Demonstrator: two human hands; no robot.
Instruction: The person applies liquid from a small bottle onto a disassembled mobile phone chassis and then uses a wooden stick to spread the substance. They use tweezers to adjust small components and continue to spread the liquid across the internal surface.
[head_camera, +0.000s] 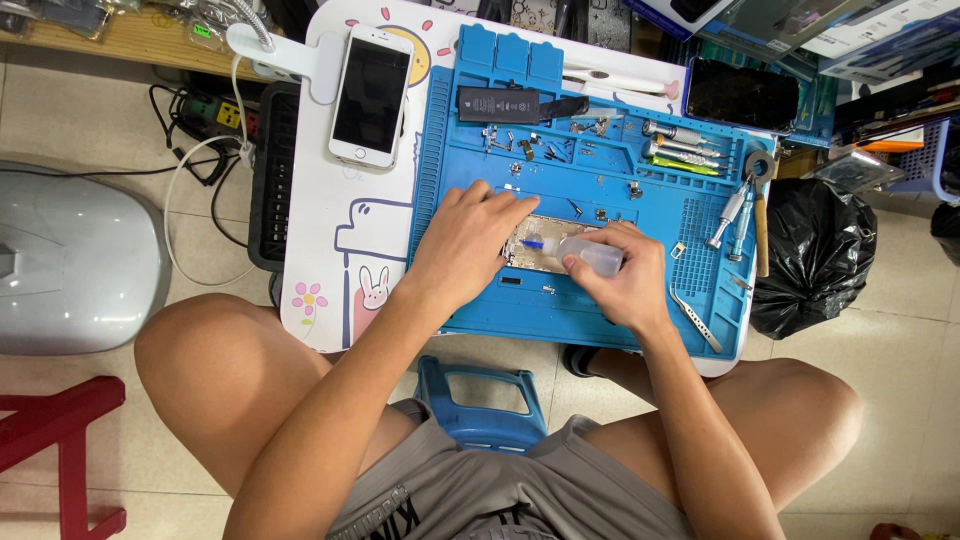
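Looking down from my head cam, the biggest thing here is the small white table (318, 250) with cartoon drawings on it, and most of its top is covered by a blue work mat (560, 310) that runs to the table's right edge. A white phone (369, 96) lies screen up near the table's back left corner, off the mat. A black phone (741, 93) sits at the back right corner. A black battery (497, 104) lies in the mat's back trays, and a row of screwdrivers (680, 146) rests along the back right part of the mat. Metal tweezers (697, 319) lie near the mat's front right corner.

In the middle of the mat is the opened phone body (537, 250), mostly hidden under my hands. My left hand (465, 243) is laid flat over its left end with fingers spread loosely, pressing on it rather than gripping. My right hand (622, 275) is wrapped around a small clear squeeze bottle (592, 255), held sideways with its blue nozzle (533, 243) pointing left over the phone body. I can't tell if the tip touches it.

Tiny screws (520, 148) are scattered on the mat behind my hands.
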